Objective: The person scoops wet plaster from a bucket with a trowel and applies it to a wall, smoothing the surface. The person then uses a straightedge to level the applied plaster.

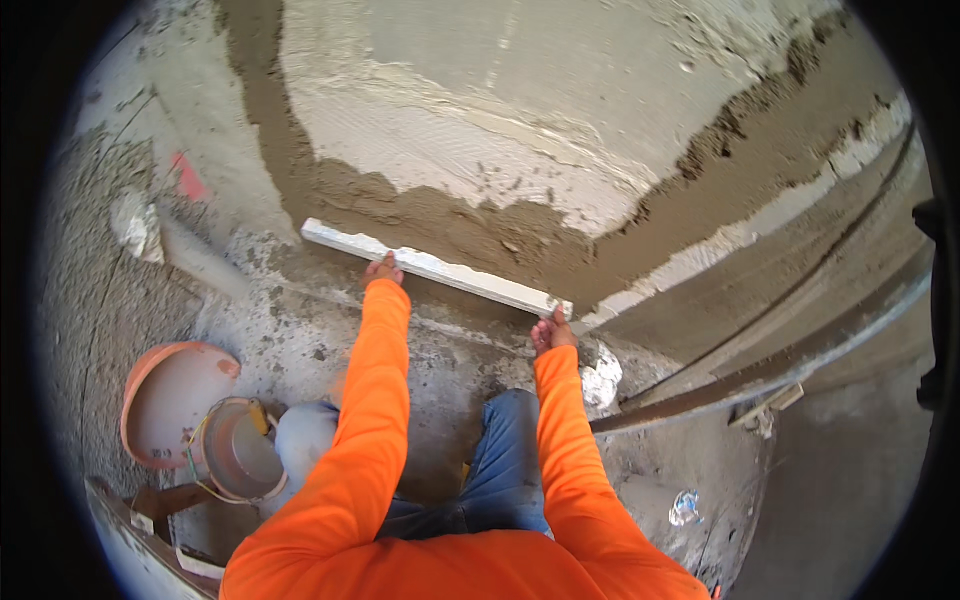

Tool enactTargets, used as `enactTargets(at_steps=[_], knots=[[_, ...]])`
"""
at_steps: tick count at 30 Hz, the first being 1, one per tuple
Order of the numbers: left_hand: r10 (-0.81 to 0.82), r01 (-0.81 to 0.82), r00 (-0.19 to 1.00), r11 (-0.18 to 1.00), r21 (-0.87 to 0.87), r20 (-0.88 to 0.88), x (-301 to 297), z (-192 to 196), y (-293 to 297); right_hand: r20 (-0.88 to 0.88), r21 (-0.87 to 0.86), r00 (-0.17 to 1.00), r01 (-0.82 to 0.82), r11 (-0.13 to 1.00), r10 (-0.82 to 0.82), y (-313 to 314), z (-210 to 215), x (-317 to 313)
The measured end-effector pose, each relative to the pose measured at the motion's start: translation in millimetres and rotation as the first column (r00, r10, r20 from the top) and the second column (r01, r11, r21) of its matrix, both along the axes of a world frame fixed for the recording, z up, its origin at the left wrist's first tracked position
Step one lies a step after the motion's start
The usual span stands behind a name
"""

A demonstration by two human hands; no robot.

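Head view shows you pressing a long pale straightedge (436, 268) against wet brown mortar (450, 215) low on the wall, where it meets the floor. Your left hand (383, 270) grips the board a little in from its left end, and your right hand (552, 331) clasps it near the right end — both closed on its lower edge, arms in orange sleeves stretched forward. To level well, I'd judge you want even pressure from both hands and the board's edge flat on the mortar, not tipped, so it shaves the high lumps along the ragged upper border instead of gouging.

Above the wet band the wall (600, 70) is a smoother grey coat with a rough whitish patch (430, 140). The floor (300, 330) is crusted with dried splashes. At your left stand an orange basin (170, 395) and a grey bucket (240, 450) touching it; a long dark rail (760, 375) lies slanted at your right, with a crumpled white scrap (602, 378) near your right wrist.
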State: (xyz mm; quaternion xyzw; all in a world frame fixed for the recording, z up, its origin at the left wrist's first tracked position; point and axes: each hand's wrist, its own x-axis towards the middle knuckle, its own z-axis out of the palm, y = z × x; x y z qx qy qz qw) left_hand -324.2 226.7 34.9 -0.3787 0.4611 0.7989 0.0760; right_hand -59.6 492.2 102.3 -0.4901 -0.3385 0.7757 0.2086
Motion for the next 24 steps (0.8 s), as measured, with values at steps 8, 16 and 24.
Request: enactTargets(at_steps=[8, 16, 24], knots=[[0.074, -0.075, 0.996, 0.997, -0.003, -0.045, 20.0, 41.4, 8.7, -0.029, -0.008, 0.999, -0.032, 0.999, 0.031, -2.6, 21.8, 2.5], [0.066, -0.068, 0.990, 0.998, -0.011, -0.126, 29.5, 87.3, 5.6, -0.106, -0.008, 0.994, -0.005, 1.000, 0.004, -7.8, 39.4, -1.2], [0.057, -0.058, 0.973, 0.998, 0.002, -0.222, 38.9, 129.8, 4.0, -0.083, -0.045, 0.996, 0.020, 0.999, -0.024, -10.5, 76.1, -1.9]])
